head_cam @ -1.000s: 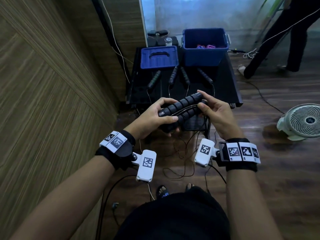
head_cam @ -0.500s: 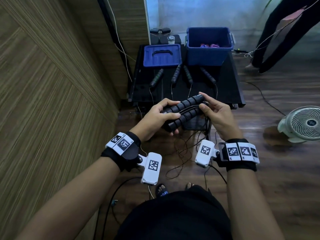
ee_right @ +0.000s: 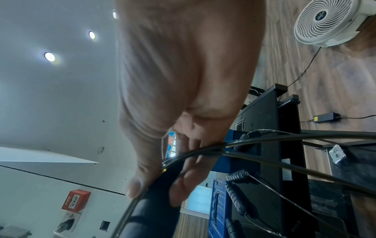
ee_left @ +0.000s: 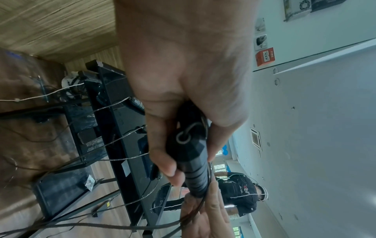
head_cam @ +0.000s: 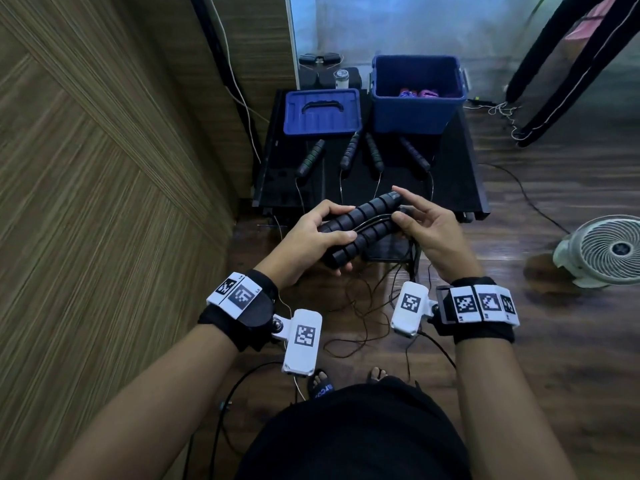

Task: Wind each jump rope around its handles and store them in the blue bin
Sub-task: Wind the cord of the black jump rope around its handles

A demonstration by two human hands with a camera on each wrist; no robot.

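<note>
My left hand grips two black ribbed jump rope handles laid side by side, slanting up to the right, in front of the black table. In the left wrist view its thumb and fingers wrap the handles. My right hand is at the handles' right end and pinches the thin black cord against them with its thumb. The loose cord hangs in loops to the floor. The blue bin stands open at the table's back right, with pink and purple ropes inside.
The bin's blue lid lies left of the bin. Several other dark handles lie on the table with cords hanging over its front edge. A white floor fan stands at the right. A wooden wall runs along the left.
Both hands have kept hold of the paired handles. My right forefinger has lifted and now reaches over the upper handle's end. The person at the back right has stepped further right.
</note>
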